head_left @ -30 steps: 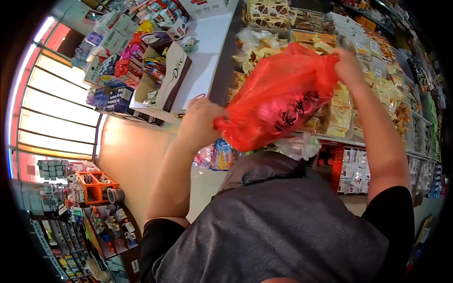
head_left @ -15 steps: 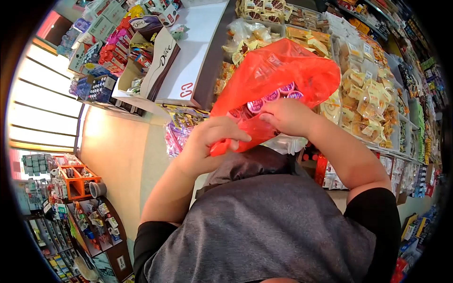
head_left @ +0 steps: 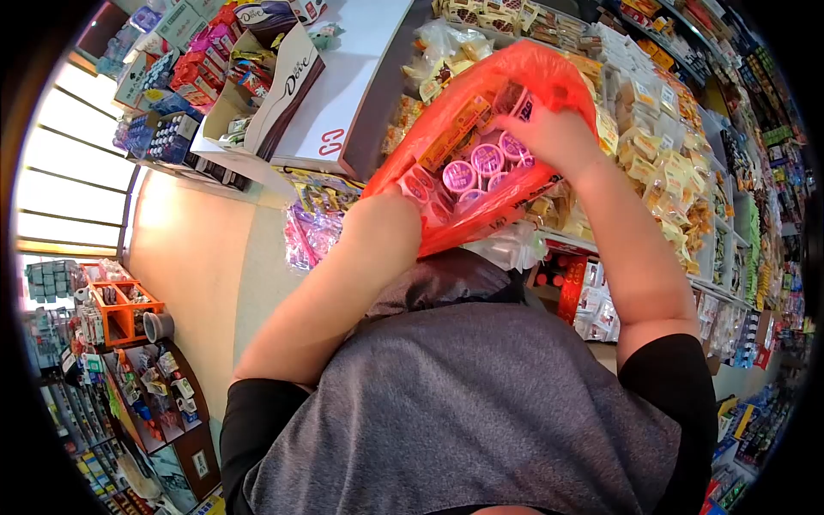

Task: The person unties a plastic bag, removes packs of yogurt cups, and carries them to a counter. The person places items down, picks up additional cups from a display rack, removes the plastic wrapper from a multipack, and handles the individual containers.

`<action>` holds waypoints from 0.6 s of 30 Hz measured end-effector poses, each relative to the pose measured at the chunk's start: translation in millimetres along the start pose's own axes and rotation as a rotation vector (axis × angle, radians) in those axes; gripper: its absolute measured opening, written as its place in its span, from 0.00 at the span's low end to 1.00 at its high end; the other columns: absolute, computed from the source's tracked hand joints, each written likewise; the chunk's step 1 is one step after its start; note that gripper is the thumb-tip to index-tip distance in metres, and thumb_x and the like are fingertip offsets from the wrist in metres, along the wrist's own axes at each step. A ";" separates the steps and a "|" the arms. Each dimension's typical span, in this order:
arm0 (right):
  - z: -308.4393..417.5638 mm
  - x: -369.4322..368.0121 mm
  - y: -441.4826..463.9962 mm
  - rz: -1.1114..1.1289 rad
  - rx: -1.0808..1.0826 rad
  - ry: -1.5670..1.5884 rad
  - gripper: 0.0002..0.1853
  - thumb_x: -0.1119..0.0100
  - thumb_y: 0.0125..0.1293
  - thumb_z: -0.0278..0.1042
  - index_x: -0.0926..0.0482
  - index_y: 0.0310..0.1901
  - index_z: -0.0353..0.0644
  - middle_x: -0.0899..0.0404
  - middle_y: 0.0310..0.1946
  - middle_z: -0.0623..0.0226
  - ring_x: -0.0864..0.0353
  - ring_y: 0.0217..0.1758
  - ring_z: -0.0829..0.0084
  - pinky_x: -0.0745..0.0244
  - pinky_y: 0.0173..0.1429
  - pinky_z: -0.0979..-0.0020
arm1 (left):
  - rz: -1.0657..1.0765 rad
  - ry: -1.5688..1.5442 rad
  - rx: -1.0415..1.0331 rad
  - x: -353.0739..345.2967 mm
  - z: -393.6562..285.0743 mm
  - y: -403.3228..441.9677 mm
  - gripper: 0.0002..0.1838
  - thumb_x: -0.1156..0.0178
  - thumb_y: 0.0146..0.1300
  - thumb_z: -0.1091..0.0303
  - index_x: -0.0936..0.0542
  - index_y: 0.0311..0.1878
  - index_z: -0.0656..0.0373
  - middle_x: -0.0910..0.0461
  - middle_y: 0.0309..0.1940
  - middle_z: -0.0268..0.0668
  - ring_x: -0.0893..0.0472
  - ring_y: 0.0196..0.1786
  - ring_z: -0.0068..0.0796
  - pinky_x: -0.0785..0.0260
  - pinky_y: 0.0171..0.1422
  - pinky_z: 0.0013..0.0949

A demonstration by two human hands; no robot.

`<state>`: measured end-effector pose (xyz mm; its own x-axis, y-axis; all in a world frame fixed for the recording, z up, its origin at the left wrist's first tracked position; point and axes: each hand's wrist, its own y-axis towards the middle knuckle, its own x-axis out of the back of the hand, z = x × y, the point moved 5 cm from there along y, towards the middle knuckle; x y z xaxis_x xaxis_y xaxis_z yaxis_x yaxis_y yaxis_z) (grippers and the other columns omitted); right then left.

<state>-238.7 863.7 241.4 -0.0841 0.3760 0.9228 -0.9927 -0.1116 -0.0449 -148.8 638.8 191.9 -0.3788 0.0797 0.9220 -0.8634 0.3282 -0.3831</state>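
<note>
A red plastic bag [head_left: 515,64] with dark printed characters is spread wide open in front of me. Inside lie several round purple-lidded cups [head_left: 487,160] and an orange packet [head_left: 455,133]. My left hand [head_left: 382,225] is closed round the near left edge of the bag, its fingertips hidden by the hand and the plastic. My right hand [head_left: 554,142] reaches into the right side of the opening, with its fingers bent at a dark-lettered package; what it grips, if anything, is hidden.
Bins of wrapped snacks [head_left: 652,154] stretch behind and right of the bag. A white counter [head_left: 352,77] and a Dove carton [head_left: 287,86] stand at the upper left. On the floor side are an orange crate [head_left: 120,307] and a grey bucket [head_left: 158,326].
The bag went from nearly closed to wide open, so its contents show. My right hand moved from the far bag end to the near rim, then into the opening; my left stays on the left edge.
</note>
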 end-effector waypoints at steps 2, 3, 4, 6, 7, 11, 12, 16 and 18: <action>-19.4 -1.3 18.6 -0.118 0.145 0.043 0.33 0.41 0.66 0.62 0.24 0.60 0.39 0.14 0.39 0.46 0.15 0.44 0.41 0.19 0.53 0.51 | -0.023 0.019 0.048 12.5 3.0 -0.6 0.27 0.28 0.56 0.54 0.21 0.54 0.62 0.18 0.50 0.47 0.15 0.50 0.48 0.21 0.53 0.45; -21.0 -7.0 17.3 -0.094 0.137 0.023 0.34 0.42 0.67 0.62 0.24 0.60 0.39 0.14 0.39 0.46 0.15 0.44 0.41 0.19 0.53 0.51 | -0.031 0.023 0.071 18.5 6.0 -0.9 0.30 0.28 0.56 0.53 0.22 0.56 0.63 0.19 0.50 0.47 0.15 0.50 0.49 0.21 0.53 0.45; -20.5 -11.1 12.1 -0.068 0.130 0.002 0.34 0.43 0.67 0.63 0.23 0.60 0.39 0.14 0.39 0.46 0.15 0.44 0.41 0.19 0.53 0.50 | -0.038 0.024 0.094 21.4 9.1 -1.2 0.34 0.28 0.56 0.51 0.24 0.59 0.64 0.19 0.51 0.46 0.15 0.51 0.49 0.21 0.53 0.45; -20.3 -25.9 3.5 0.052 0.050 -0.049 0.34 0.45 0.68 0.64 0.24 0.61 0.40 0.15 0.47 0.45 0.15 0.52 0.45 0.20 0.58 0.53 | -0.144 -0.007 0.052 16.8 13.1 -0.7 0.37 0.28 0.56 0.50 0.26 0.63 0.63 0.21 0.55 0.49 0.15 0.52 0.48 0.20 0.53 0.43; -22.2 -35.7 -1.0 0.008 0.104 -0.113 0.34 0.43 0.68 0.62 0.27 0.65 0.43 0.17 0.52 0.47 0.18 0.57 0.48 0.24 0.63 0.56 | -0.196 -0.023 0.031 13.7 13.5 0.1 0.39 0.28 0.56 0.50 0.28 0.66 0.63 0.23 0.58 0.50 0.15 0.52 0.47 0.20 0.52 0.42; -31.2 -46.0 2.1 -0.056 0.193 -0.092 0.33 0.40 0.70 0.56 0.29 0.71 0.48 0.28 0.71 0.57 0.32 0.76 0.61 0.37 0.78 0.64 | -0.314 -0.140 -0.069 12.2 5.2 3.7 0.37 0.31 0.61 0.50 0.29 0.69 0.58 0.22 0.57 0.48 0.18 0.56 0.49 0.24 0.58 0.47; -35.3 -31.4 11.5 -0.011 0.162 0.045 0.31 0.40 0.70 0.55 0.28 0.70 0.48 0.28 0.70 0.59 0.31 0.75 0.61 0.37 0.77 0.64 | -0.306 -0.162 -0.094 14.3 3.0 3.8 0.35 0.31 0.61 0.50 0.28 0.68 0.57 0.23 0.58 0.48 0.18 0.57 0.49 0.24 0.60 0.48; -39.5 32.1 24.8 -0.314 0.437 -0.107 0.20 0.39 0.70 0.47 0.17 0.57 0.46 0.15 0.55 0.63 0.18 0.61 0.60 0.25 0.65 0.64 | -0.329 -0.198 -0.210 7.6 -2.0 8.6 0.29 0.32 0.60 0.49 0.21 0.61 0.56 0.23 0.60 0.45 0.21 0.61 0.48 0.30 0.66 0.50; -48.1 38.4 24.7 -0.324 0.391 -0.256 0.22 0.39 0.69 0.51 0.16 0.56 0.46 0.13 0.51 0.62 0.16 0.57 0.59 0.23 0.63 0.62 | -0.316 -0.183 -0.233 11.9 -8.8 8.0 0.25 0.32 0.60 0.48 0.16 0.53 0.56 0.23 0.60 0.45 0.25 0.66 0.48 0.34 0.70 0.52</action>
<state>-270.6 919.7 257.3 0.2917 0.2181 0.9313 -0.8545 -0.3781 0.3562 -157.3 650.6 200.2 -0.1791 -0.2197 0.9590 -0.8558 0.5156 -0.0417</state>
